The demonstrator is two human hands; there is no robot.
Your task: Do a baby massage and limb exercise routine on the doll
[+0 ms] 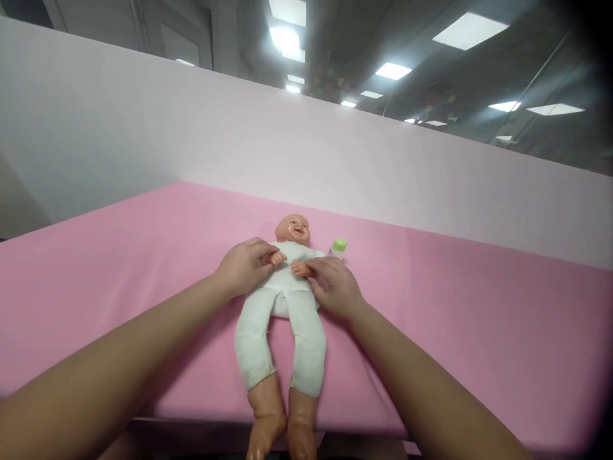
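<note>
A baby doll (281,300) with a white cloth body lies on its back, head away from me and feet over the near edge. My left hand (246,265) is closed around the doll's arm on the left, by its small plastic hand (278,258). On the other side, my right hand (338,285) grips the doll's other arm near the wrist, its plastic hand (301,268) showing beside my fingers. Both doll hands rest over its chest. Just beyond my right hand stands a small bottle with a green cap (340,244), its lower part hidden by that hand.
A pink sheet (454,332) covers the table under the doll. White partition panels (287,147) rise along the back and the left. Lit ceiling panels (469,30) show above them. The table's front edge runs close to my body.
</note>
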